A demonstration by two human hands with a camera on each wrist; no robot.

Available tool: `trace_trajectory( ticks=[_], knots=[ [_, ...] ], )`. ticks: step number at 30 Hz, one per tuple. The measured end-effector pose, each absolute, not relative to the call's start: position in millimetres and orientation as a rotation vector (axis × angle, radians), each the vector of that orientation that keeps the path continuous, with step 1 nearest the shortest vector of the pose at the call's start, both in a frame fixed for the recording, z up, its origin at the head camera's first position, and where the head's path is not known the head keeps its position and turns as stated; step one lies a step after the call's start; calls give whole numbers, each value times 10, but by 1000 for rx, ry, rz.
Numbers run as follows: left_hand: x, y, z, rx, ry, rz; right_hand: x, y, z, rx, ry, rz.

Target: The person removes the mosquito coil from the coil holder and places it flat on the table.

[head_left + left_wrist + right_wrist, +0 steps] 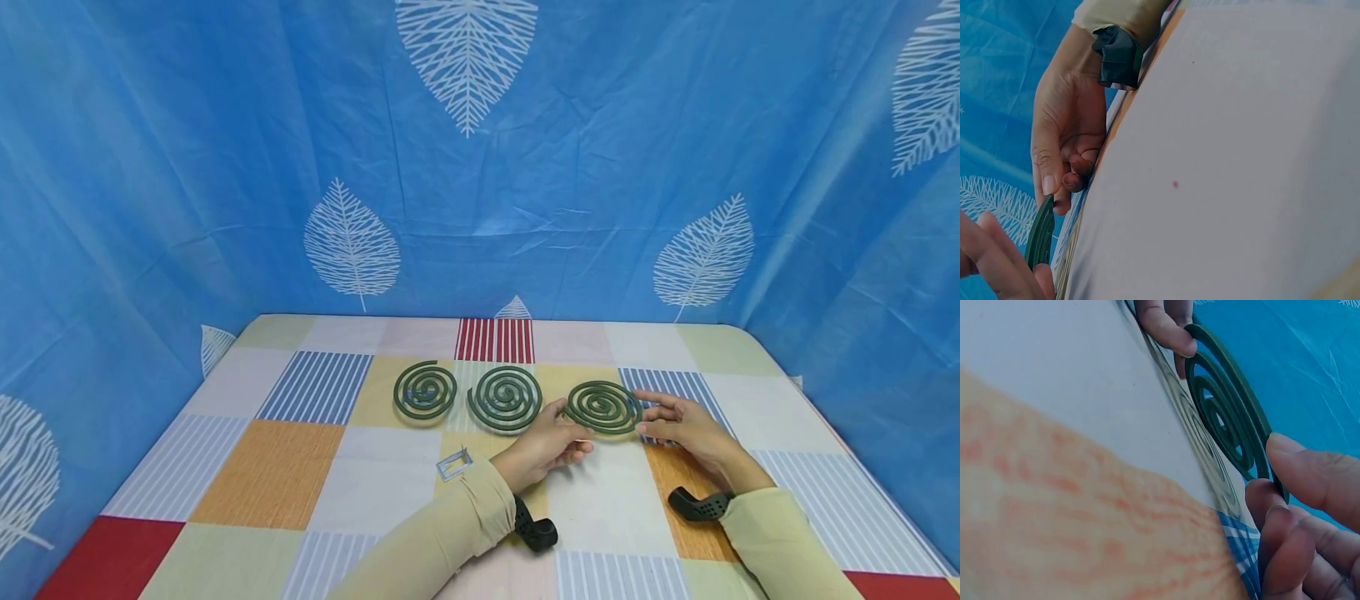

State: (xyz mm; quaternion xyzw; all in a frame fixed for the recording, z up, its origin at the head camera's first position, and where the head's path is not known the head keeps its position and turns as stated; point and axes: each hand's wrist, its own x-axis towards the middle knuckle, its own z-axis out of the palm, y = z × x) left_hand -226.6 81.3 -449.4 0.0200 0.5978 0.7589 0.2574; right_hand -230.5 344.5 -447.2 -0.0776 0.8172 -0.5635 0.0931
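A green mosquito coil [602, 408] is held by its edges between both hands, just above the cloth, where its shadow shows in the right wrist view. My left hand [546, 446] pinches the left edge. On the opposite edge, my right hand [690, 433] grips between thumb and fingers, as the right wrist view shows with the thumb [1310, 465] on top. Two more green coils lie to the left: a middle coil [505, 400] close to my left hand, and a far-left coil [425, 392]. Nearer me is a small metal coil stand [454, 464].
A patchwork-patterned cloth [375, 475] covers the table. Blue curtains [570, 167] with white leaf prints hang behind and at both sides. Each wrist wears a black camera mount, one of them the right mount [697, 504].
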Motion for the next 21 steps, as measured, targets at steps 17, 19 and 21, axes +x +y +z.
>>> trace_trajectory(
  ticks=[17, 19, 21],
  knots=[
    [-2273, 789, -4454, 23, 1653, 1939, -2300, 3415, -4487, -140, 2456, -1662],
    [-2274, 786, -4450, 34, 1653, 1922, -2301, 3414, -4489, -131, 2458, -1660],
    [-2266, 784, -4442, 39, 1648, 1914, -2303, 3412, -4488, -115, 2464, -1651]
  ],
)
